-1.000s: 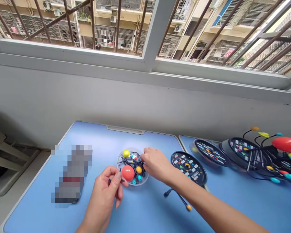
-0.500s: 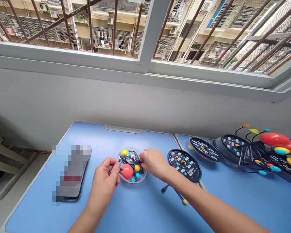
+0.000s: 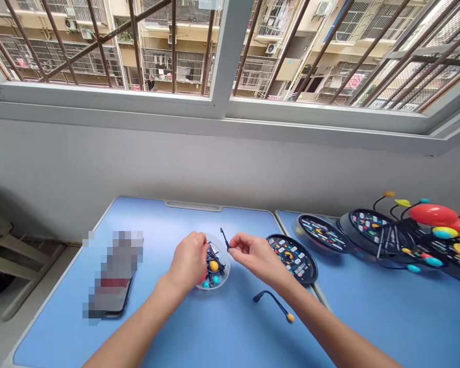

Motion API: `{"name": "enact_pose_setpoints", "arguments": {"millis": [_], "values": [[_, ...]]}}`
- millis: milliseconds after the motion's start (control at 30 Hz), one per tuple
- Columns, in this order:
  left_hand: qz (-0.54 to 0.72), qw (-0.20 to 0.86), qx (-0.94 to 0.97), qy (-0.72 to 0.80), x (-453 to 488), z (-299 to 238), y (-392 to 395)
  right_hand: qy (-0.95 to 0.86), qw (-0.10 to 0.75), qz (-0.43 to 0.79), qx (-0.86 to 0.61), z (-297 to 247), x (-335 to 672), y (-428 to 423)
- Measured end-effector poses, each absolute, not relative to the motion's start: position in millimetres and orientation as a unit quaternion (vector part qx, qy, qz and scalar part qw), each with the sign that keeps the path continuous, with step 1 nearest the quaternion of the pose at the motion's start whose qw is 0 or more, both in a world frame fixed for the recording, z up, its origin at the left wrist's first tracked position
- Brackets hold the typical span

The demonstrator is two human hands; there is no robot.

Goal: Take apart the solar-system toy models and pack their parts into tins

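Over the left part of a clear round tub [image 3: 227, 276], my left hand [image 3: 191, 259] is closed in a pinch, and whatever it grips is hidden. Between the thumb and fingers of my right hand [image 3: 250, 254], a short black rod [image 3: 224, 237] points up and left, just beyond the tub's right rim. Black connector pieces, a yellow-orange ball [image 3: 213, 266] and small turquoise balls [image 3: 216, 279] lie inside the tub. My left hand covers most of a red ball there. A bent black stem [image 3: 274, 296] with an orange tip lies on the table in front of my right forearm.
A round black printed lid [image 3: 293, 260] rests right of the tub, partly behind my right arm. Further right stand another lidded tub [image 3: 324, 235] and a red ball model [image 3: 433, 217] with coloured tips. A blurred phone [image 3: 117, 276] lies on the blue table [image 3: 199, 332], left.
My left hand has moved up and over the tub, covering the yellow and red balls. My right hand has drawn back slightly from the tub with the black rod showing in its fingers.
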State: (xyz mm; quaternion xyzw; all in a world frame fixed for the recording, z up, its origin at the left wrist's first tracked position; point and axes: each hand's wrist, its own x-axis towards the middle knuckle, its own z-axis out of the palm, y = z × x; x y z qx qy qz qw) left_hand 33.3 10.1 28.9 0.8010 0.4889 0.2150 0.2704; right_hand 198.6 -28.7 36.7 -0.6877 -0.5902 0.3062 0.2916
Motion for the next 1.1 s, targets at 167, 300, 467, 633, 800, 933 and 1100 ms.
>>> {"name": "enact_pose_setpoints", "arguments": {"millis": [167,300,467,633,800,933,1100], "values": [[0.207,0.293,0.815,0.456,48,18,17,-0.497,0.376,0.457,-0.635,34,203,-38],[0.228,0.313,0.816,0.43,48,23,15,-0.455,0.409,0.506,-0.608,36,202,-40],[0.294,0.469,0.729,0.402,48,40,-2,-0.446,0.434,0.536,-0.57,41,194,-40],[0.364,0.665,0.519,0.395,46,39,-13,-0.468,0.427,0.531,-0.562,46,187,-45],[0.296,0.761,0.449,0.361,35,50,-10,-0.465,0.491,0.483,-0.556,48,185,-43],[0.262,0.801,0.437,0.315,33,64,-10,-0.469,0.515,0.54,-0.472,53,177,-37],[0.324,0.749,0.462,0.347,39,71,-20,-0.435,0.574,0.54,-0.435,64,164,-37]]}}
